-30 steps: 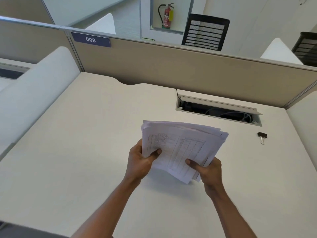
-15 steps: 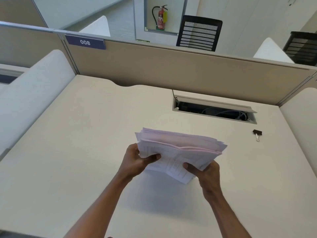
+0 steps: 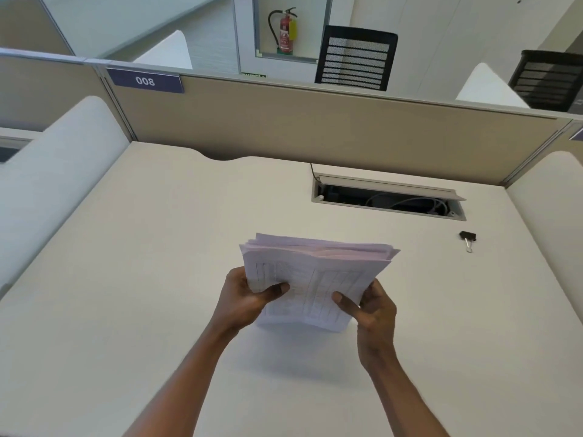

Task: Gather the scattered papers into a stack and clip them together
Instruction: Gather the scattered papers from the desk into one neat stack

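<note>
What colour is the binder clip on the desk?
Black body with silver wire handles; the binder clip shows in the head view, right of the papers.

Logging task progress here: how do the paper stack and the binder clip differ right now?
The paper stack is held in the left hand and right hand; the binder clip lies untouched on the desk, to the right. The paper stack is large, pale, printed with tables; the binder clip is small and black. Shared: same desk, not yet joined.
</note>
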